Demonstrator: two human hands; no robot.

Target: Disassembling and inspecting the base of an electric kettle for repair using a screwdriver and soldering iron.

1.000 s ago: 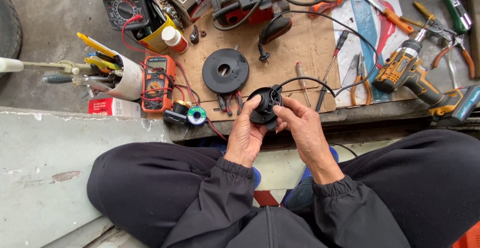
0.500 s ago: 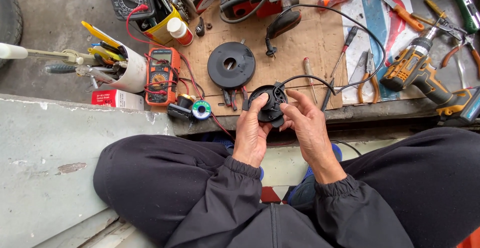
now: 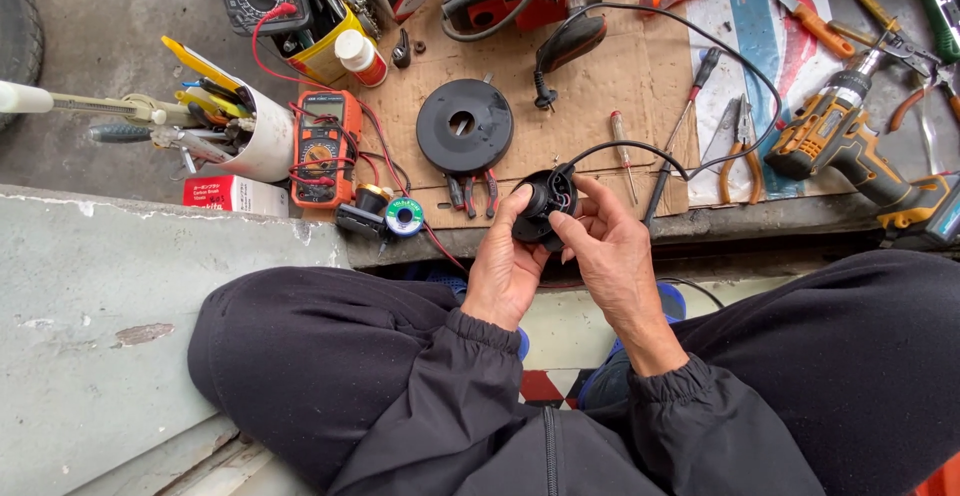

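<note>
Hands meet over the lap, head view: left hand (image 3: pixel 505 266) cradles a small round black housing (image 3: pixel 545 208) w/ wires inside, right hand (image 3: pixel 610 251) pinches its rim, fingers at the black cord (image 3: pixel 640 151) entry. Black disc cover (image 3: pixel 464 126) lies apart on cardboard (image 3: pixel 600 76), orange multimeter (image 3: pixel 322 146) and solder spool (image 3: pixel 404 217) nearby. Step looks like wiring inspection; a steady grip seems needed.

I see a black disc (image 3: pixel 464 126) on the cardboard sheet (image 3: pixel 620 76), with an orange multimeter (image 3: pixel 323 146) to its left beside a white cup (image 3: pixel 262 141) of tools. A cordless drill (image 3: pixel 840 141) lies far right, pliers (image 3: pixel 738 146) and screwdrivers (image 3: pixel 622 151) between.
</note>
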